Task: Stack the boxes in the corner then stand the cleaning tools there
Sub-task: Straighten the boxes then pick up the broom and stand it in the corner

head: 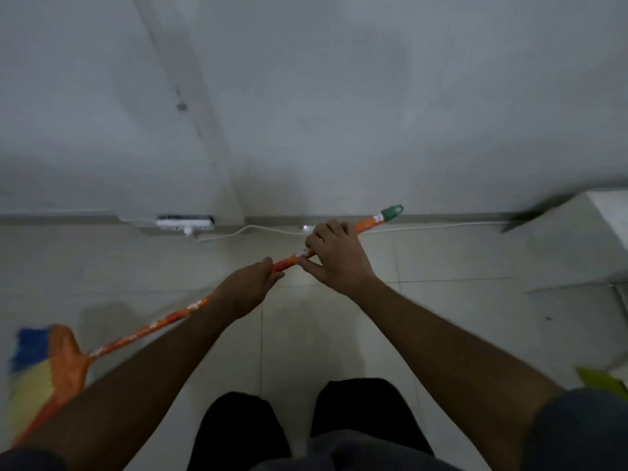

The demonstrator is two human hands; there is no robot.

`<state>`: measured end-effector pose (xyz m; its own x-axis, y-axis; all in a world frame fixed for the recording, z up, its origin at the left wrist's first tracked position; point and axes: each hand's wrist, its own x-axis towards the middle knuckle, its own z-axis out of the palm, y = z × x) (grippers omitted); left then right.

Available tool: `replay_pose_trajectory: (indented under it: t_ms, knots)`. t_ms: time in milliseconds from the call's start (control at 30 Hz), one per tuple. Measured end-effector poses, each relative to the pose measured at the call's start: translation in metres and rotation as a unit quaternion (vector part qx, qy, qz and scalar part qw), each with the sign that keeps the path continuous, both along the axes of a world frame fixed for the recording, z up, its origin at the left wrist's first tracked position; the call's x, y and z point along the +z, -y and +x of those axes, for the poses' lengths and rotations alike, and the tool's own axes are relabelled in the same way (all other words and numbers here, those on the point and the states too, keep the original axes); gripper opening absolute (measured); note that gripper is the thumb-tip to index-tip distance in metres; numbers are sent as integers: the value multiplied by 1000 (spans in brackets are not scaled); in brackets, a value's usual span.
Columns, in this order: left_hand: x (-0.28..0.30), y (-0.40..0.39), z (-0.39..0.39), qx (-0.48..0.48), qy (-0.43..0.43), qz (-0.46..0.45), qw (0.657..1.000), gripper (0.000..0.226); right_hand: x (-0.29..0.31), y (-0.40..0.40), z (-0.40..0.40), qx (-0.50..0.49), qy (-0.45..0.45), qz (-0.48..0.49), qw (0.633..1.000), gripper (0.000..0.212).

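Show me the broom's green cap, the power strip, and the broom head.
green cap [392, 212], head view, middle of the cap at the handle's tip.
power strip [185, 223], head view, its white body by the wall.
broom head [64, 362], head view, orange base above the bristles.

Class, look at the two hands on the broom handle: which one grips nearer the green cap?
The right hand. It grips the orange broom handle just below the green cap; the left hand holds lower, towards the bristle head.

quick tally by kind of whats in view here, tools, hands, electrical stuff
Brooms: 1, orange-handled broom, held by both hands
Hands: 2, left hand, right hand
Power strips: 1, white power strip at the wall
Cables: 1, white cable
Total: 5
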<state>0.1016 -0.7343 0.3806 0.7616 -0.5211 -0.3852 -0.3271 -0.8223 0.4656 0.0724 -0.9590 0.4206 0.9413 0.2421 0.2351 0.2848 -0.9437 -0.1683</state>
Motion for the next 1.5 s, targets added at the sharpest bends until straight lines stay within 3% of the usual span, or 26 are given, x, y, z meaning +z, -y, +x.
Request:
replay_pose_trajectory:
  t_ms: [167, 300, 367, 500, 733, 867, 1000, 1100, 1200, 1267, 1367, 1500]
  knots:
    - [102, 64, 4, 0, 22, -72, 997, 29, 115, 38, -13, -111, 64, 25, 991, 21]
    - [174, 109, 2, -26, 34, -139, 989, 31, 193, 59, -31, -245, 116, 129, 954, 21]
    - [203, 129, -3, -35, 32, -168, 985, 33, 224, 62, -43, -333, 120, 223, 908, 22]
    - [253, 168, -25, -91, 31, -207, 974, 29, 275, 67, -59, -457, 73, 425, 778, 40]
    - [322, 230, -85, -186, -6, -267, 946, 37, 345, 102, -114, -458, 159, 560, 671, 26]
    - [343, 278, -120, -269, -3, -240, 933, 46, 362, 141, -164, -460, 202, 589, 633, 27]
    - [367, 326, -162, -364, 2, -267, 892, 37, 370, 183, -213, -474, 224, 570, 632, 26]
    - [381, 377, -200, -417, 3, -294, 860, 13, 375, 234, -258, -495, 229, 523, 655, 29]
    - [369, 431, -232, -432, -10, -265, 862, 11, 376, 284, -302, -502, 218, 488, 681, 29]
    - [360, 470, -260, -437, -18, -269, 858, 28, 377, 317, -333, -512, 209, 463, 692, 31]
    - [367, 519, -305, -451, -21, -258, 854, 12, 384, 359, -377, -520, 182, 448, 704, 31]
    - [368, 579, -360, -457, -42, -270, 846, 9, 396, 410, -435, -548, 172, 419, 704, 35]
